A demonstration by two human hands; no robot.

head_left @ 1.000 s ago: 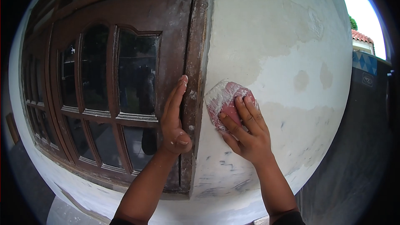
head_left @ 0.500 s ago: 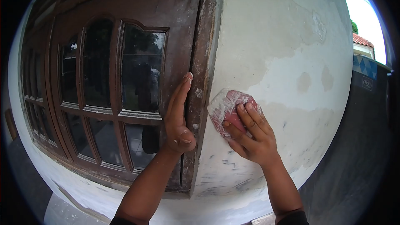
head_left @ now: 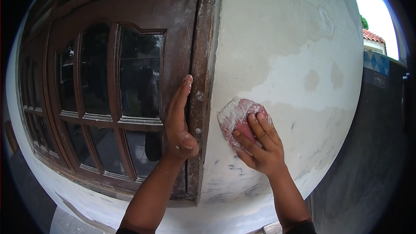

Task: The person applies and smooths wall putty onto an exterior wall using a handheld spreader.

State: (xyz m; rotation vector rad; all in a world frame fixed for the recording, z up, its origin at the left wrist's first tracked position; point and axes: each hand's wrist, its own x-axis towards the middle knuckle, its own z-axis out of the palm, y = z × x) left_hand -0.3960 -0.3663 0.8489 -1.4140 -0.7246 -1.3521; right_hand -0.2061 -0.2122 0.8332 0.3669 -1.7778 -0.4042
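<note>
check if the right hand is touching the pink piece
Touching. The head view shows the right hand with its fingers laid on the pink piece, no gap between.

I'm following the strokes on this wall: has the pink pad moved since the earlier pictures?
Yes, the pink pad has moved down and slightly right, judged against the nearer small round patch on the wall.

the window (head_left: pixel 140 78) lies left, the wall (head_left: pixel 294 73) right, the frame post (head_left: pixel 203 56) between them.

The left hand (head_left: pixel 180 125) is standing edge-on, fingers pointing up; the right hand (head_left: pixel 262 145) is pressing forward, fingers spread slightly.
</note>
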